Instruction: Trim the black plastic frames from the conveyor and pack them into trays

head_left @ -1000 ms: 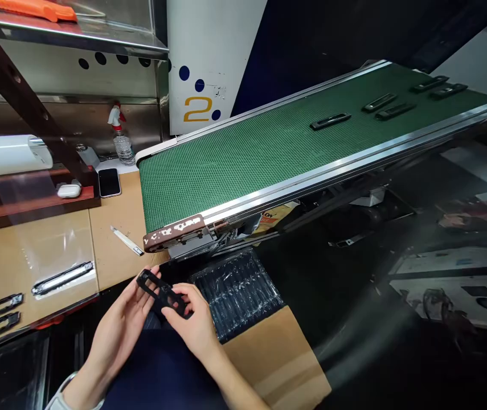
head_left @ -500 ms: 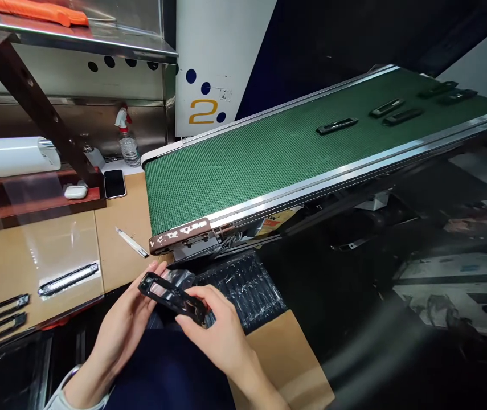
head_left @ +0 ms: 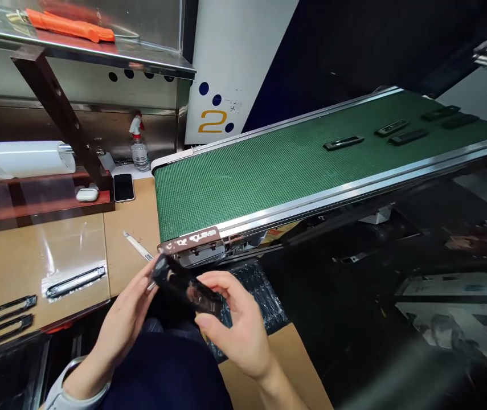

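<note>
Both hands hold one long black plastic frame part point(head_left: 185, 287) just below the near end of the green conveyor belt point(head_left: 269, 165). My left hand point(head_left: 126, 319) grips its left end with thumb and fingers. My right hand point(head_left: 237, 324) pinches its right end, fingers curled over it. The part is tilted with its left end higher and looks a little blurred. Under my hands lies a black tray wrapped in clear film point(head_left: 256, 290), resting on a cardboard box point(head_left: 286, 364).
Several more black parts point(head_left: 343, 143) ride the belt at the far right. Black strips point(head_left: 74, 282) lie on the brown table at the left, with a white pen-like tool point(head_left: 138, 247), a phone point(head_left: 123, 187), an earbud case point(head_left: 86, 195) and a spray bottle point(head_left: 139, 149).
Both hands have lifted the black part a little and turned it, and the right hand has moved up and rightward along it. The view has swung left.
</note>
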### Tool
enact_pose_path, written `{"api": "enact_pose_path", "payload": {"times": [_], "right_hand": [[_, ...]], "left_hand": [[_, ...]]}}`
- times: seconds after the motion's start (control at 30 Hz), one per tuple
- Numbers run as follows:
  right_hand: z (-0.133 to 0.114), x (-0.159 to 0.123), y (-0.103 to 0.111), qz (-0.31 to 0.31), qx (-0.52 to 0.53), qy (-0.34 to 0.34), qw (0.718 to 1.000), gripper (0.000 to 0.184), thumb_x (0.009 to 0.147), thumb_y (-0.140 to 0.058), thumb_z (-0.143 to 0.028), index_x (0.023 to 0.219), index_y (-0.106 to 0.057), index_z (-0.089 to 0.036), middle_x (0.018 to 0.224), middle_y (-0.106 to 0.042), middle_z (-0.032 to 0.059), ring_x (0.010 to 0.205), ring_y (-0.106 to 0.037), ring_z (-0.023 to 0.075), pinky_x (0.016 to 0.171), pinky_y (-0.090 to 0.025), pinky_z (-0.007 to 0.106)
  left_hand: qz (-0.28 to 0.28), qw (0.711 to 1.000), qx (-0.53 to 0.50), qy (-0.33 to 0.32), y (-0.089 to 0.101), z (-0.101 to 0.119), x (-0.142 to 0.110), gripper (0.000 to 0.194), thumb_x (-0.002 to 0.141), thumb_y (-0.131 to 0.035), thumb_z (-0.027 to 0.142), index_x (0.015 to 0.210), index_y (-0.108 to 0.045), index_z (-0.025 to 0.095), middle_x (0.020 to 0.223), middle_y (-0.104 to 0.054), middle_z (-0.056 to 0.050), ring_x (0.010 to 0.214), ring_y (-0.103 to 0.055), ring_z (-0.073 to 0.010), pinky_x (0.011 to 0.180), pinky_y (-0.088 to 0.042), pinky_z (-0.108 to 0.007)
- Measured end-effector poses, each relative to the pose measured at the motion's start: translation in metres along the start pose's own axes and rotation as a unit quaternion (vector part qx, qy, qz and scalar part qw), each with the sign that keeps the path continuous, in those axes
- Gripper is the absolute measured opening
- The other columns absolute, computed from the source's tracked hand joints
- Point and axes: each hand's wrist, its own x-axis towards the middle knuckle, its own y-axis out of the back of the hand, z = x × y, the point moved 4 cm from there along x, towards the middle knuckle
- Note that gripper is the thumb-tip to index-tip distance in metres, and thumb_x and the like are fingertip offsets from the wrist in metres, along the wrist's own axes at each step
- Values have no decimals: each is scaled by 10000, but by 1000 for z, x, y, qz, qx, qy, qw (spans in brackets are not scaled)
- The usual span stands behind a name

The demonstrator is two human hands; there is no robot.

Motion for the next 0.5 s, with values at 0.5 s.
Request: {"api": "enact_pose_path", "payload": {"times": [0.5], "right_hand": [[-34,115,-174,-335,47,107,935,235,887,-567,-340,1074,-495,-217,1140,-607,71,1102,-577,190,982,-441,366]], "left_hand": [[119,970,-65,-202,109,55,-49,335,889,-544,347,1193,-659,264,1323,-606,-19,1309,-449,-205,1124,-288,-281]]}}
